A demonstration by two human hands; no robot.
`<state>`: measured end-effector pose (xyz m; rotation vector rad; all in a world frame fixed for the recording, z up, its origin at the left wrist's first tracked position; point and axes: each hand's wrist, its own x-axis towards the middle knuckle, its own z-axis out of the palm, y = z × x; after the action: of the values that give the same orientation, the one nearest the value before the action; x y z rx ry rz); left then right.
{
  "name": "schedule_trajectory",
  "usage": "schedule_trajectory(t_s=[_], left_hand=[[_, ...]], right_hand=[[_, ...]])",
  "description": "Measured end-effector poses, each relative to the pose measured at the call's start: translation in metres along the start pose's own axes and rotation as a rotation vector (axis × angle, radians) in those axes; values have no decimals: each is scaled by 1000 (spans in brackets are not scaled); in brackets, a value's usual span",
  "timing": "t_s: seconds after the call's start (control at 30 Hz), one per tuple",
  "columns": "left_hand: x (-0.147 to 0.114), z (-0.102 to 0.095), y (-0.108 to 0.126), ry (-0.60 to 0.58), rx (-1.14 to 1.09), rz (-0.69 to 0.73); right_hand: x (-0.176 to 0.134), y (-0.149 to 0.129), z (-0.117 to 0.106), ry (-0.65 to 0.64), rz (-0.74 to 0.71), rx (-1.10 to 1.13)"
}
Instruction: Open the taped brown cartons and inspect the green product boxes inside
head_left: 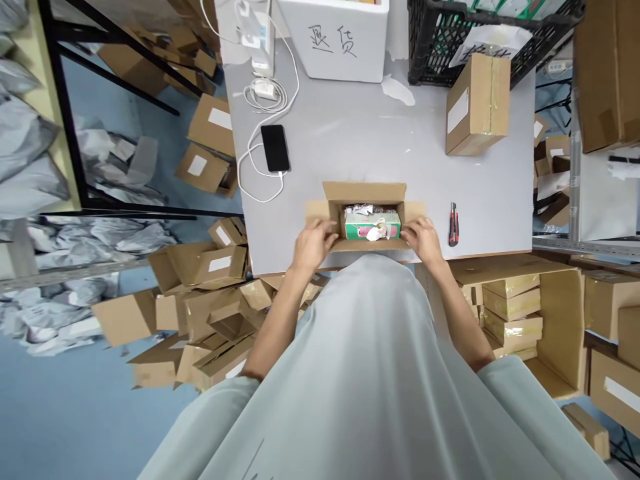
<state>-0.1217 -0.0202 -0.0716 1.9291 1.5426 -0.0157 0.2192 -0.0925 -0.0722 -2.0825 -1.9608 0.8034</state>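
Note:
An opened cardboard box [365, 192] sits at the table's near edge, with its back and side flaps folded outward. Inside lies a green and white printed carton [356, 231], with crumpled clear wrapping and a torn white piece on top. My left hand [314, 243] grips the box's left side near the flap, fingers bent. At the opposite side, my right hand [423, 240] has its fingers curled onto the right flap and edge. Some fingertips are hidden against the cardboard. A red and black utility knife [453, 225] lies to the right of my right hand.
A phone [275, 148] on a white cable lies at the table's left, below a power strip [263, 50]. A white bin [335, 43], a black crate [430, 50] and a taped carton [479, 103] stand at the back. Empty boxes [220, 307] crowd the left floor.

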Motion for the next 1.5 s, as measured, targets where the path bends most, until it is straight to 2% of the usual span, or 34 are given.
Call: schedule_trajectory(t_s=[0.07, 0.13, 0.27, 0.47, 0.63, 0.8, 0.93, 1.03, 1.1, 1.33, 1.5], left_hand=[[4, -1, 8, -134, -8, 74], [8, 1, 16, -236, 24, 105], [16, 9, 35, -234, 164, 59], [19, 16, 55, -248, 278, 10], [16, 21, 59, -249, 257, -1], [15, 31, 57, -251, 190, -27], [16, 37, 49, -212, 98, -43], [17, 39, 45, -179, 48, -64], [18, 39, 45, -166, 40, -86], [25, 38, 53, -236, 117, -173], [41, 40, 56, -225, 165, -143]], right_hand=[[9, -10, -10, -140, -50, -10], [18, -20, -17, -248, -29, -37], [31, -40, -22, -381, 77, -77], [43, -71, -8, -467, 104, -241], [43, -79, -1, -458, 142, -248], [45, -80, 5, -501, 149, -233], [41, -81, 7, -368, 99, -145], [37, -86, 1, -213, 98, -127], [35, -90, -6, -166, 95, -149], [26, -88, -18, -272, 212, -299], [23, -73, -13, -250, 171, -330]])
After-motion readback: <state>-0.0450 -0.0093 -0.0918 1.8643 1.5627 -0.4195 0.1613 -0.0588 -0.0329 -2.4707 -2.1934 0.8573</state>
